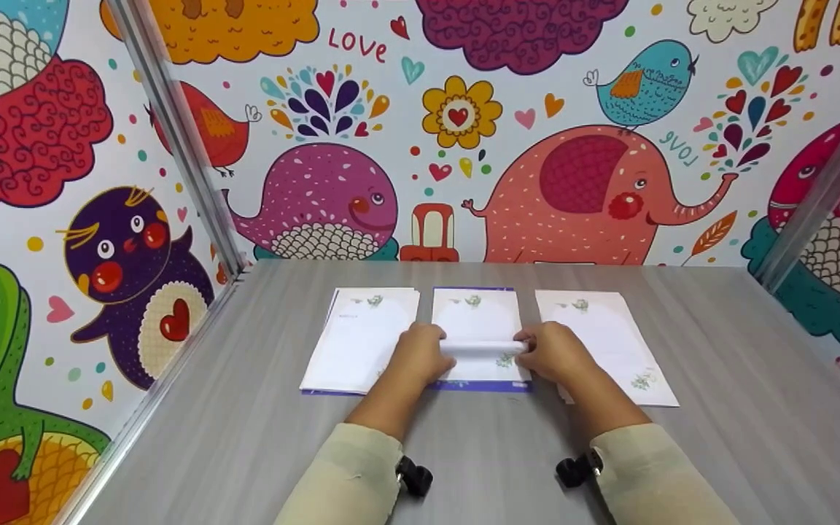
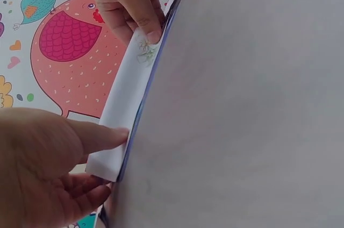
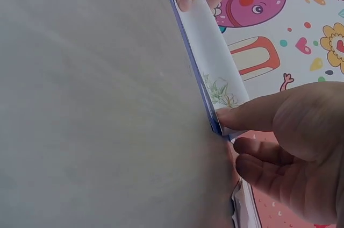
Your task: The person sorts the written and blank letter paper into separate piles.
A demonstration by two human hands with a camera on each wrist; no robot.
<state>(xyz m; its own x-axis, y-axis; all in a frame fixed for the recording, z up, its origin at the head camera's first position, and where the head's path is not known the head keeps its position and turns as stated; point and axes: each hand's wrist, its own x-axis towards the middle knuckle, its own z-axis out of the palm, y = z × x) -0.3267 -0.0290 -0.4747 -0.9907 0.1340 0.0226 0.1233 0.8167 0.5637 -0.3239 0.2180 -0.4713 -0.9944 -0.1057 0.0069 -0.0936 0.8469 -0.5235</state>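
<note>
On the table lies a white sheet of paper (image 1: 475,317) with green plant prints, over a purple-edged layer (image 1: 478,386). A raised fold runs across the sheet's lower half. My left hand (image 1: 421,354) pinches the fold's left end, and my right hand (image 1: 553,354) pinches its right end. In the left wrist view, the left thumb lies on top of the folded paper (image 2: 121,104), with fingers curled at its far edge. The right wrist view has the right thumb on the paper (image 3: 204,34) beside a plant print. Fingers behind the fold are partly hidden.
A similar printed sheet (image 1: 358,335) lies to the left, with purple showing at its edge. Another printed sheet (image 1: 602,328) lies to the right, partly under the right wrist. The grey table (image 1: 208,408) meets patterned walls (image 1: 456,182) at the back and sides.
</note>
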